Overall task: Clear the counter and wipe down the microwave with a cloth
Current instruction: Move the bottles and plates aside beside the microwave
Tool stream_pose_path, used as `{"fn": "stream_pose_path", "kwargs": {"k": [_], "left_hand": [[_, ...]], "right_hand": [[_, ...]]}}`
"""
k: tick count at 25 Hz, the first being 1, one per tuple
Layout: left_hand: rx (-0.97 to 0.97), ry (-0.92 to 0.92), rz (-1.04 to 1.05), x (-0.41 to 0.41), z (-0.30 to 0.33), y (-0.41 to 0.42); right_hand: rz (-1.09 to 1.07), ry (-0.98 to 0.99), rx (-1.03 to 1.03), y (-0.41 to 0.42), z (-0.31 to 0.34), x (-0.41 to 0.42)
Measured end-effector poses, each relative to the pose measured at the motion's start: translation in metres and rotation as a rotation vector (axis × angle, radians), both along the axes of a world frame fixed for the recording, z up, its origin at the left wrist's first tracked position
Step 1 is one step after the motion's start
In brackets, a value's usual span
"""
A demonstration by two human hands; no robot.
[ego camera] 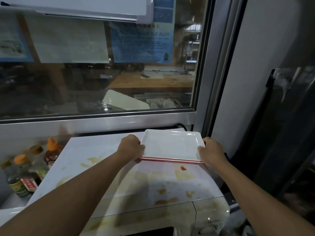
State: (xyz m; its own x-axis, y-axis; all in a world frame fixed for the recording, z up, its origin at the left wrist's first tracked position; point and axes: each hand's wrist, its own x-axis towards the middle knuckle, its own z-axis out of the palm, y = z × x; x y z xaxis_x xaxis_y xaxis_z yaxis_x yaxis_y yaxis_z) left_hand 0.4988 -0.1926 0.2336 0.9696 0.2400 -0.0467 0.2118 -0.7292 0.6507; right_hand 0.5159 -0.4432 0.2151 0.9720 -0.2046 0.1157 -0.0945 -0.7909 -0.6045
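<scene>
A white microwave (119,176) fills the lower middle, its top smeared with yellowish-brown stains. On its far right part is a stack of flat rectangular trays (172,147): a white one on top, red-edged ones beneath. My left hand (132,147) grips the stack's left edge, fingers curled round it. My right hand (211,151) grips the right edge the same way. Whether the stack rests on the microwave or is slightly raised cannot be told.
Several sauce bottles (25,169) with orange caps stand on the counter left of the microwave. A glass window (102,74) with a metal sill rises right behind it. A dark cabinet (281,125) stands close on the right.
</scene>
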Motion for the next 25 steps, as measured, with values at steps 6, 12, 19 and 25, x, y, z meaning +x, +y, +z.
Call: {"fn": "stream_pose_path", "kwargs": {"k": [6,12,19,25], "left_hand": [[0.021,0.006,0.060,-0.011,0.008,-0.001],[-0.036,-0.053,0.168,-0.049,0.025,0.043],[-0.064,-0.156,0.276,-0.131,0.050,0.131],[0.003,-0.188,0.378,-0.224,0.065,0.221]], "right_hand": [[0.015,-0.049,0.004,0.008,0.011,-0.003],[0.130,-0.098,0.003,0.049,0.037,-0.013],[0.286,-0.164,0.028,0.146,0.062,-0.064],[0.412,-0.172,0.045,0.241,0.081,-0.138]]}}
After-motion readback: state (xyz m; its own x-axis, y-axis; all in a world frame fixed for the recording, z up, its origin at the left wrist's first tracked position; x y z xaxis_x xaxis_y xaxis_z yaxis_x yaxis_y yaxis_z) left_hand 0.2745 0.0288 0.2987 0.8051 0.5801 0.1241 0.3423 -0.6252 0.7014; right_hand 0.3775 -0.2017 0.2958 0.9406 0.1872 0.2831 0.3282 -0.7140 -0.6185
